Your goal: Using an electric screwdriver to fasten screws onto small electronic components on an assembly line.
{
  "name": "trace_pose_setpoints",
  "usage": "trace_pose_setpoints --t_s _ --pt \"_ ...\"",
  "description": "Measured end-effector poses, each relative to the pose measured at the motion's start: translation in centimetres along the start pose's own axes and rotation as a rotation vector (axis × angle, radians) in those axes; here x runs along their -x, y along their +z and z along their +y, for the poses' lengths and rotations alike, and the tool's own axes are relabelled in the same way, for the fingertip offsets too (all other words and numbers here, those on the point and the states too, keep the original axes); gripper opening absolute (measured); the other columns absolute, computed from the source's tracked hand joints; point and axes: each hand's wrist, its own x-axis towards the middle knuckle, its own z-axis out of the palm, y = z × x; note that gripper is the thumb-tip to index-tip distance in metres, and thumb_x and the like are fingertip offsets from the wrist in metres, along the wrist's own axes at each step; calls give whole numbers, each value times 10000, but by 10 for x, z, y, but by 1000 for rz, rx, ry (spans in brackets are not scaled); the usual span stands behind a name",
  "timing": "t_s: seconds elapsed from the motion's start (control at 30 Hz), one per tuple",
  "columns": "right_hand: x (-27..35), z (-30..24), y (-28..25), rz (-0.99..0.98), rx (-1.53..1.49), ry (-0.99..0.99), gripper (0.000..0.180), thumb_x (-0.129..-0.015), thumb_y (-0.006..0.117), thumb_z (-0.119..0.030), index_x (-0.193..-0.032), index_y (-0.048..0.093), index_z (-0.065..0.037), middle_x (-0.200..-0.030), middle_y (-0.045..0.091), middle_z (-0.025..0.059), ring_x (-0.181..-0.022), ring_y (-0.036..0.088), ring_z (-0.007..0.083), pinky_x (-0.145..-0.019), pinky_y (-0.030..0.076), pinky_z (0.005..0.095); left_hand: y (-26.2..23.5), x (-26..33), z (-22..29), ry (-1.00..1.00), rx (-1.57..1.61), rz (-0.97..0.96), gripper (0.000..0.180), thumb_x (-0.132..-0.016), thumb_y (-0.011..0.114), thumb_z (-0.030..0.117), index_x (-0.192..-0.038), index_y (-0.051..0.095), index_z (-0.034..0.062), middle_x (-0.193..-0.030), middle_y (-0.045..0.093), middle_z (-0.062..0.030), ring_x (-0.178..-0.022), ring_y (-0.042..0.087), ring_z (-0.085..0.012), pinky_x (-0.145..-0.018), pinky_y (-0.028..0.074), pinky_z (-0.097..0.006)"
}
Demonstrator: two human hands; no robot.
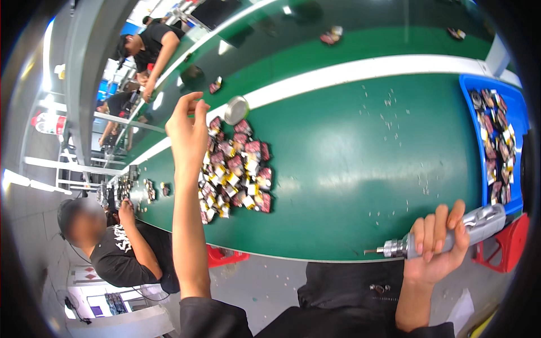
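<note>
- Currently the right hand (pixel 437 248) is wrapped around a grey powered screwdriver (pixel 482 221), its fingers grasping the body near the metal nose
- The screwdriver lies nearly level by the near edge of the green table (pixel 338 135), its thin bit (pixel 369 251) pointing left
- The left hand (pixel 189 127) is raised near the white rail (pixel 338 73), fingers loosely bent and released, tips parted
- Below and right of that hand, a pile of small parts (pixel 236 169) in black, pink, white and yellow covers part of the table
- A round metal-looking container (pixel 236 110) sits at the pile's far side, next to the rail
- Tiny pale slivers (pixel 389 102) are scattered over the table's right half
- A blue bin (pixel 518 112) at the right holds similar parts
- Beyond the rail, a few parts (pixel 331 35) lie well apart on a green surface
- A co-worker (pixel 132 253) in black is at the left
</note>
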Motion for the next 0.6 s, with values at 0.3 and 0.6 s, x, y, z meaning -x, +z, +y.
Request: trace_pose_setpoints --t_s 0.3,0.6 --pt "15 4 -8 -1 -14 142 171 -932 470 -182 -853 378 -61 -592 441 66 -406 390 160 -452 402 319 46 -97 -143 -296 -415 -290 620 -735 739 402 -1147 579 -33 -974 680 -231 -958 661 -350 -841 505 -399" --pt "11 7 -8 -42 -24 171 149 -926 459 -171 -853 388 -62 -612 451 71 -433 408 162 -498 422 326 50 -89 -120 -84 -463 -300 245 -739 587 202 -879 680 24 -822 654 -238 -853 646 -398 -785 506 -444"
